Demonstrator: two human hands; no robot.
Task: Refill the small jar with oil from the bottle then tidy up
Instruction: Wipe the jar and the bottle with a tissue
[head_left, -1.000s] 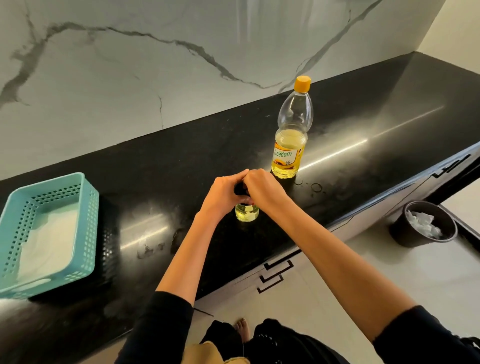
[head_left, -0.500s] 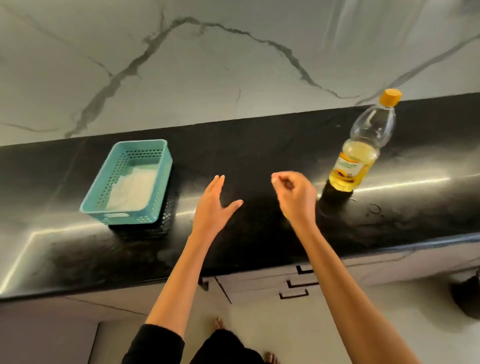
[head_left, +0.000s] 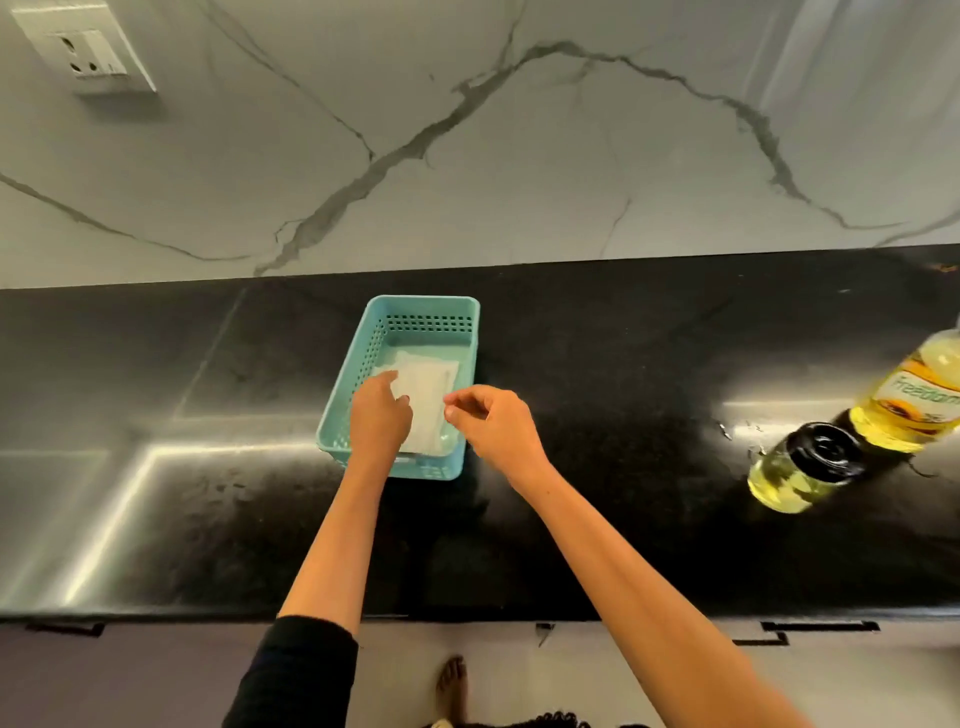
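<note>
The small glass jar (head_left: 795, 478) holds yellow oil and has its black lid on. It stands at the right of the black counter, just in front of the oil bottle (head_left: 914, 405), which the frame edge cuts off. My left hand (head_left: 379, 415) reaches down into the teal basket (head_left: 340, 415), fingertips on the left edge of a white napkin (head_left: 426, 395) lying inside. Whether it grips the napkin is not clear. My right hand (head_left: 493, 426) hovers over the basket's right rim, fingers curled, thumb and forefinger pinched together with nothing in them.
The black counter (head_left: 623, 467) runs the full width, with a marble wall behind and a wall socket (head_left: 85, 49) at top left. Small oil marks (head_left: 737, 431) lie left of the jar. Drawer fronts and a bare foot (head_left: 452, 686) show below the counter's edge.
Both hands left the jar and moved left to the basket. The left hand went from open above the counter down onto the napkin. The view swung left, putting jar and bottle at the right edge.
</note>
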